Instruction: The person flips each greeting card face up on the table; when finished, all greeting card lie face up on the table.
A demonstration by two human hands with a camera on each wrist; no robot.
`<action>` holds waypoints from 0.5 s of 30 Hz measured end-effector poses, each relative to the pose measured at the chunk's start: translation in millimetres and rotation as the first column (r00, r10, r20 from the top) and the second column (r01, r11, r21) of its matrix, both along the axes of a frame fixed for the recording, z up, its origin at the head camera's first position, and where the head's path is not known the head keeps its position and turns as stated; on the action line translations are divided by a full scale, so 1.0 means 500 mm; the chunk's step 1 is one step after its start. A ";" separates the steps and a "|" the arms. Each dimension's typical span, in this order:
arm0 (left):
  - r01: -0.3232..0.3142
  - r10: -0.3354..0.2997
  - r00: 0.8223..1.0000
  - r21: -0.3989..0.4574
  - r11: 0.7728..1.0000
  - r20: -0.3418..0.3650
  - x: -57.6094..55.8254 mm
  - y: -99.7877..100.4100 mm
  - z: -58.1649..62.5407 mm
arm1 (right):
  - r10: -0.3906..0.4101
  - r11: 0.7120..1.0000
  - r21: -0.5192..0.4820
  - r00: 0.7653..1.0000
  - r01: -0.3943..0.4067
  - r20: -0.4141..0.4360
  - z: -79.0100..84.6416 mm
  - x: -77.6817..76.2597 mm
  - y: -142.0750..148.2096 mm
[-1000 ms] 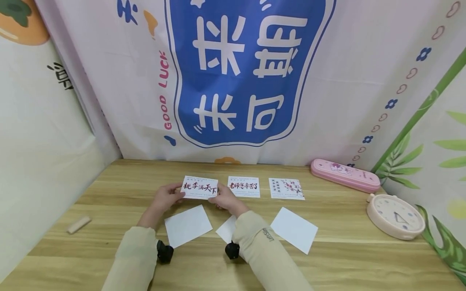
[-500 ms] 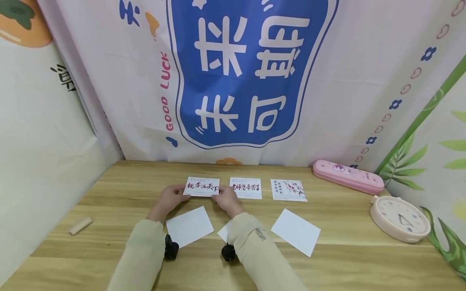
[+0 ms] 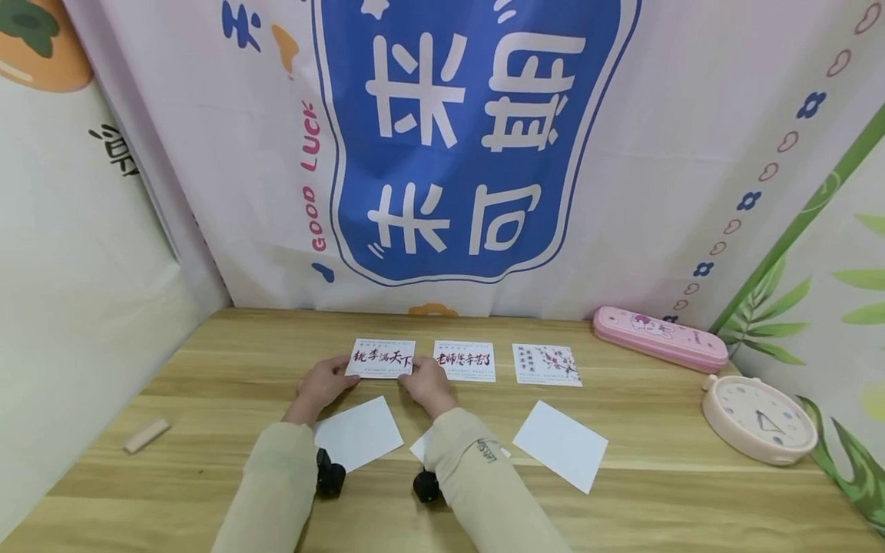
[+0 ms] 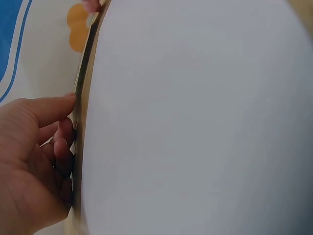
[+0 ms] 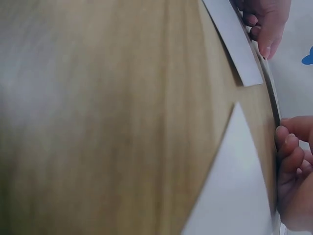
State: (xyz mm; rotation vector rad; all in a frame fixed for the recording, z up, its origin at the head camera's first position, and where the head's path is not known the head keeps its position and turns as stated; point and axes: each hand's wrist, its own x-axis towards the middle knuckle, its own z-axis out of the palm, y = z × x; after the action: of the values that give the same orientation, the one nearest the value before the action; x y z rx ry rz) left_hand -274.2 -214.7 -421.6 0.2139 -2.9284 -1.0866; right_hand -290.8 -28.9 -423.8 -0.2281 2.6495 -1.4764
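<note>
A white card with dark red Chinese writing (image 3: pixel 382 357) is at the left end of a row of three printed cards. My left hand (image 3: pixel 323 388) pinches its lower left corner, the thumb on the near edge. At the lower right corner my right hand (image 3: pixel 427 386) pinches it the same way. The card seems to be at or just above the table; the gap is hard to judge. To its right is a second card with red writing (image 3: pixel 470 362), its left edge close to my right fingers. A blossom-branch card (image 3: pixel 546 365) ends the row.
Three blank white cards lie nearer: a left one (image 3: pixel 362 432), a middle one (image 3: pixel 419 445) mostly under my right sleeve, and a right one (image 3: pixel 561 445). A pink pencil case (image 3: pixel 660 338) and a round clock (image 3: pixel 759 418) stand right. A small wooden block (image 3: pixel 147 435) lies left.
The held card has come down toward the table and slightly to the right, looking smaller now. Both hands have gone with it and keep their grip on the corners.
</note>
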 end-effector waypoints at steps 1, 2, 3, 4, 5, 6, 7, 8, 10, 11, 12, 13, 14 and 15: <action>0.001 -0.001 1.000 -0.014 1.000 0.006 0.000 0.000 0.000 | 0.002 1.000 0.005 1.000 -0.002 0.002 0.001 0.001 0.000; 0.001 -0.001 1.000 -0.030 1.000 0.012 0.000 0.001 -0.001 | 0.001 1.000 0.010 1.000 -0.001 0.005 0.002 0.001 -0.001; 0.002 -0.001 1.000 -0.038 0.999 0.018 0.001 0.002 0.000 | 0.000 1.000 0.013 1.000 0.000 0.008 0.003 0.002 -0.001; 0.003 -0.002 1.000 -0.048 0.999 0.020 0.002 0.003 0.000 | -0.003 1.000 0.018 1.000 0.002 0.010 0.005 0.003 -0.001; 0.006 -0.005 1.000 -0.058 0.998 0.023 0.002 0.004 0.000 | -0.004 1.000 0.020 1.000 0.003 0.011 0.006 0.004 -0.001; 0.007 -0.006 1.000 -0.066 0.998 0.026 0.003 0.005 0.001 | -0.004 1.000 0.023 1.000 0.003 0.011 0.007 0.005 -0.001; 0.008 -0.006 1.000 -0.075 0.997 0.029 0.004 0.006 0.002 | -0.003 1.000 0.028 1.000 0.003 0.013 0.008 0.005 -0.001; 0.008 -0.006 0.999 -0.082 0.997 0.031 0.004 0.007 0.002 | -0.002 0.999 0.034 1.000 0.002 0.015 0.010 0.006 -0.001; 0.010 -0.007 0.999 -0.090 0.996 0.033 0.004 0.007 0.002 | 0.000 0.999 0.047 1.000 -0.001 0.010 0.010 0.007 -0.002; 0.010 -0.007 0.999 -0.091 0.996 0.036 0.004 0.008 0.003 | 0.001 0.999 0.053 1.000 -0.002 0.007 0.011 0.007 -0.001; 0.008 -0.004 0.999 -0.090 0.996 0.037 0.004 0.008 0.003 | 0.002 0.999 0.055 1.000 -0.002 0.005 0.011 0.007 -0.001; 0.009 -0.006 0.999 -0.094 0.996 0.036 0.004 0.008 0.002 | 0.001 0.998 0.058 1.000 -0.002 0.003 0.010 0.007 -0.001; 0.009 -0.006 0.999 -0.096 0.995 0.036 0.004 0.007 0.002 | 0.001 0.998 0.055 1.000 -0.001 0.005 0.009 0.007 -0.001; 0.010 -0.006 0.999 -0.100 0.995 0.035 0.004 0.008 0.001 | 0.000 0.999 0.051 1.000 0.000 0.007 0.008 0.006 0.000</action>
State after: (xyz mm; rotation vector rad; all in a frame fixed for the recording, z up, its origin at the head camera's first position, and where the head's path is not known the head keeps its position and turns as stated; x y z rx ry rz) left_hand -272.3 -210.9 -421.0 0.2221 -3.0069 -0.9426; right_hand -287.7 -29.0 -419.8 -0.2184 2.6777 -1.4051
